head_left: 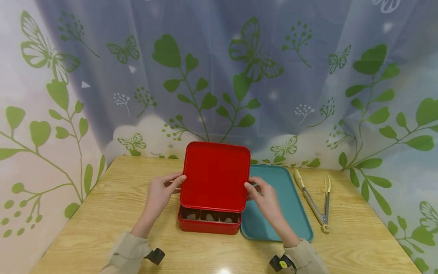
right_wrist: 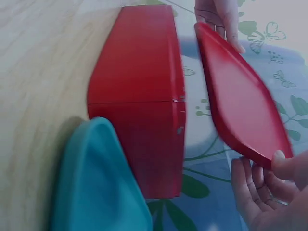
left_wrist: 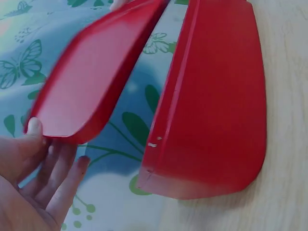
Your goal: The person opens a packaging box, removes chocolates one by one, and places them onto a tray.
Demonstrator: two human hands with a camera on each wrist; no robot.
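A square red lid [head_left: 215,176] is held up between both hands, tilted above a red box [head_left: 209,227]. The left hand [head_left: 163,192] pinches its left edge, thumb on top and fingers beneath. At the opposite edge the right hand [head_left: 266,198] grips it the same way. Both wrist views show a gap between the lid [left_wrist: 86,86] and the box [right_wrist: 139,62]. Under the lid's lower edge, the front of a dark divided insert [head_left: 208,215] shows, with pale round pieces in its compartments. The rest of the box's inside is hidden by the lid.
A teal tray [head_left: 278,205] lies right against the box's right side. Farther right, metal tongs [head_left: 316,205] with beige tips rest spread on the wooden table [head_left: 102,220]. A curtain [head_left: 212,76] printed with leaves and butterflies hangs behind the table.
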